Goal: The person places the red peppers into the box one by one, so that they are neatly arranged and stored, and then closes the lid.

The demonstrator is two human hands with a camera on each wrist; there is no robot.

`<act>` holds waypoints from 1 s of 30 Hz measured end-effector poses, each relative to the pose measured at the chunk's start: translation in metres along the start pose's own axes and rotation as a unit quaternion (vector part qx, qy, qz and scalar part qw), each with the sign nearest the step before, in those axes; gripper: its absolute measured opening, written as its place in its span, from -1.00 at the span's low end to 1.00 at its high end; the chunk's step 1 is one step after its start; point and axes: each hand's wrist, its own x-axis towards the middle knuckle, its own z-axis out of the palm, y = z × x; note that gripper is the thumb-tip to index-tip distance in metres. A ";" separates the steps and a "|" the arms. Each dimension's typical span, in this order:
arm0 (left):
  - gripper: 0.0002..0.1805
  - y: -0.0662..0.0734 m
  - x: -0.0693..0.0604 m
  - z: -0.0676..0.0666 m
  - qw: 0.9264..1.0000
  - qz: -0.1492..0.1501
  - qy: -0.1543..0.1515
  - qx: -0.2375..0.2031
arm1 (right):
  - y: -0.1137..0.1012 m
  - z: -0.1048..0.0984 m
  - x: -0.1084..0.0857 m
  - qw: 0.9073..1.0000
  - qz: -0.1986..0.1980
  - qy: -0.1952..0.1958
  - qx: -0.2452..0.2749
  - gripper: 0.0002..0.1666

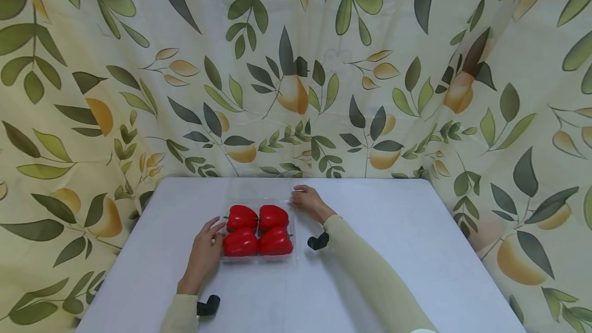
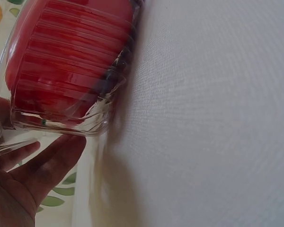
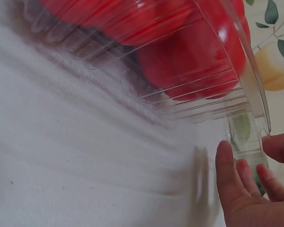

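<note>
Several red bell peppers (image 1: 240, 242) sit in two rows inside a clear plastic clamshell box (image 1: 280, 258). Its transparent lid (image 1: 259, 188) appears folded back behind it; the edges are hard to make out. My left hand (image 1: 206, 251) is at the box's left side, fingers fairly straight and touching its wall, as the left wrist view (image 2: 42, 170) also shows. At the back right corner, my right hand (image 1: 309, 202) pinches the clear plastic edge between thumb and fingers (image 3: 226, 170). Ribbed side walls of the box show in both wrist views.
The box stands on a white-covered table (image 1: 393, 230). Leaf-and-fruit patterned curtains (image 1: 296, 91) hang behind the table and along both sides. A black wrist-worn device (image 1: 318, 241) sits on the right wrist, and another (image 1: 209, 306) on the left.
</note>
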 end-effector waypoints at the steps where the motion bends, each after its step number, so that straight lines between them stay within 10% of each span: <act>1: -0.60 0.000 0.000 0.000 1.000 0.000 0.000 0.000 | 0.000 0.000 0.001 1.000 0.000 -0.003 0.007 -0.41; 30: -0.60 0.005 -0.002 -0.001 1.000 0.002 0.005 0.002 | -0.011 -0.003 -0.002 0.994 -0.015 0.012 0.108 -0.56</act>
